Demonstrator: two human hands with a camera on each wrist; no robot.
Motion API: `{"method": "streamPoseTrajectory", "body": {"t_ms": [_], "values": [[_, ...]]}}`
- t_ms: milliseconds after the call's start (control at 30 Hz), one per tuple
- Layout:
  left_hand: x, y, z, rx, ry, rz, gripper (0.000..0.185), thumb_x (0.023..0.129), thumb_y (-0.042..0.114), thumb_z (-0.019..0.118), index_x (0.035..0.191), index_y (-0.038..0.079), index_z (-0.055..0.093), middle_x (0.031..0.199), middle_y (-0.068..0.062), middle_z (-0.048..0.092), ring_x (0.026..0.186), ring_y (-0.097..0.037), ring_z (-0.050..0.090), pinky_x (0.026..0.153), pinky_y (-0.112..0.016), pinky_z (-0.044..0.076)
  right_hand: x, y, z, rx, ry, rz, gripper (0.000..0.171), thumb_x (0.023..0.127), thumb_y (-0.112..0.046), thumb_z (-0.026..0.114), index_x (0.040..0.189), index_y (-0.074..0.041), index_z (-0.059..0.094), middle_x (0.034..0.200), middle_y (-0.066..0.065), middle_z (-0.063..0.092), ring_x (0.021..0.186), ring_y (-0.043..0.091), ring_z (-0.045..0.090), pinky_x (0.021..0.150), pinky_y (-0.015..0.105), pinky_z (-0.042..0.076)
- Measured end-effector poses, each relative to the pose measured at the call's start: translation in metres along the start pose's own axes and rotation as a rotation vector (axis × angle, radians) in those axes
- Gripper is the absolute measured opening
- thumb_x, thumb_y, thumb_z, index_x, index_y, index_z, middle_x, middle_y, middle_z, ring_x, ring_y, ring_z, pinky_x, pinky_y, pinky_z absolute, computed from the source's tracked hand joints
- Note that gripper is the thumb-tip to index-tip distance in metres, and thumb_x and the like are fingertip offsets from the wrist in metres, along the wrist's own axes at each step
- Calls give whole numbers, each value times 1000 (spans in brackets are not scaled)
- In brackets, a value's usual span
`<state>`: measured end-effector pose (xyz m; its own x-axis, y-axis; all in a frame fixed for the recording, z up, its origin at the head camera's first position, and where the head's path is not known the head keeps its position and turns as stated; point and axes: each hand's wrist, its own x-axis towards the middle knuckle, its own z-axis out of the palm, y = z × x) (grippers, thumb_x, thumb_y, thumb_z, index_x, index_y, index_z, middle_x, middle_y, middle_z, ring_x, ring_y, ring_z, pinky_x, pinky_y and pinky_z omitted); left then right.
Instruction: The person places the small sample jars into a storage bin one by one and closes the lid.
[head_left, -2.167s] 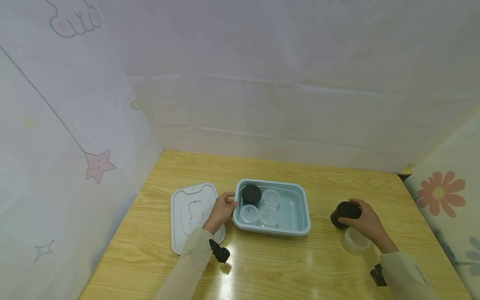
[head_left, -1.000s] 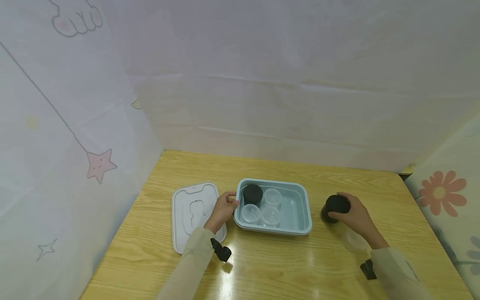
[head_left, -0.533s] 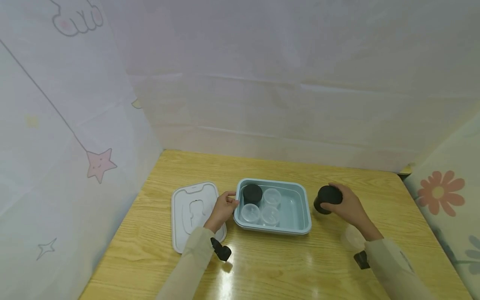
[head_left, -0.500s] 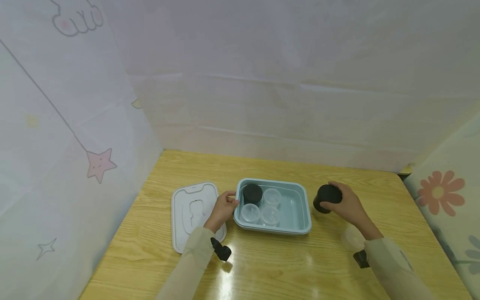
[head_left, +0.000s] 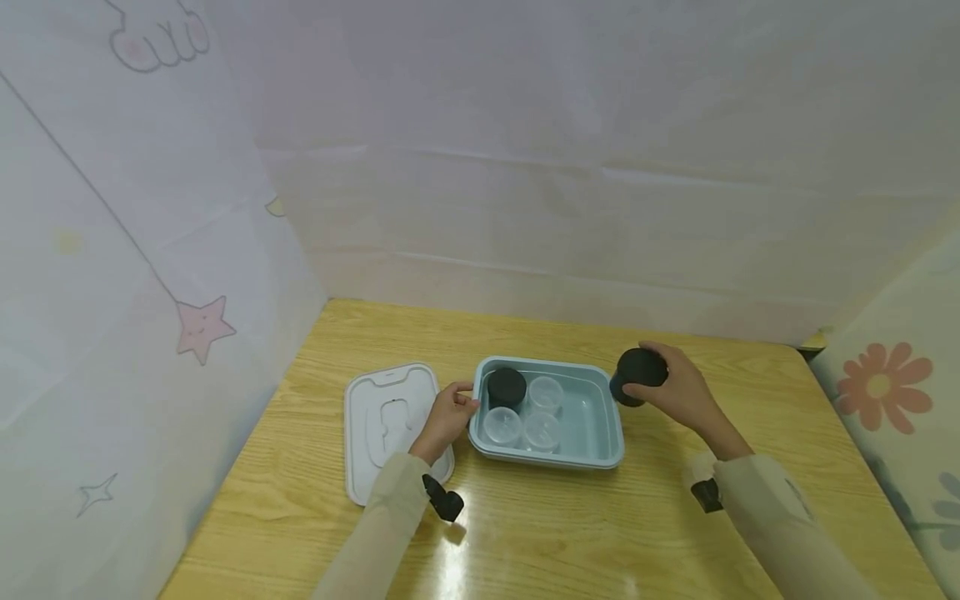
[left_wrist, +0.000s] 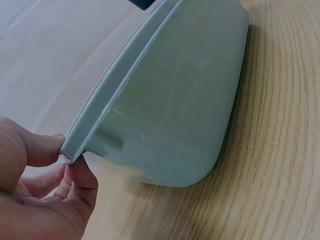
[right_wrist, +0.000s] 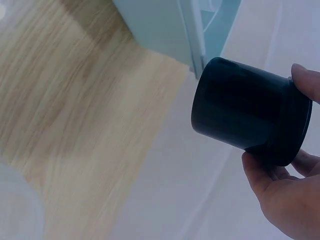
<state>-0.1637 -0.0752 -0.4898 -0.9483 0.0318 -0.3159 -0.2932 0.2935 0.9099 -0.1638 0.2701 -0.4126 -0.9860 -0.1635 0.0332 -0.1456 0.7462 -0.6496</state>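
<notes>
A light blue tray [head_left: 603, 429] sits mid-table with one black cup [head_left: 506, 387] and three clear cups [head_left: 543, 393] inside. My left hand [head_left: 448, 414] pinches the tray's left rim [left_wrist: 80, 142] between thumb and fingers. Above the tray's right end, my right hand [head_left: 671, 389] grips a second black cup [head_left: 637, 374], lifted off the table and tilted; the right wrist view shows this black cup [right_wrist: 245, 115] held by the fingertips beside the tray's corner [right_wrist: 197, 35].
A white lid [head_left: 382, 425] lies flat left of the tray. A clear cup [head_left: 699, 467] stands on the table, partly hidden behind my right forearm. Cloth walls close in the table's back, left and right sides.
My right hand has lifted the black cup from the table's right side and carried it left and up to the tray's right end. The left hand stays on the rim.
</notes>
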Motion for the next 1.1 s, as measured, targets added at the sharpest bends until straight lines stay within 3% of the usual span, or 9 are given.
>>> {"method": "streamPoseTrajectory", "body": {"t_ms": [700,1100], "values": [[-1,-1,0,-13,-4,1,36,96,10,55,131,3,51,95,-10,55,77,-14,53,61,-22,43,21,-21,29,63,-27,-78,78,80,-24,77,141,4,36,139,31,38,123,50,40,97,63,36],[1,-1,0,-20,-11,2,36,96,10,55,131,4,51,95,-9,55,78,-14,54,62,-23,44,19,-15,45,85,-55,-30,78,80,-22,77,141,3,37,141,30,37,125,49,39,99,63,34]]}}
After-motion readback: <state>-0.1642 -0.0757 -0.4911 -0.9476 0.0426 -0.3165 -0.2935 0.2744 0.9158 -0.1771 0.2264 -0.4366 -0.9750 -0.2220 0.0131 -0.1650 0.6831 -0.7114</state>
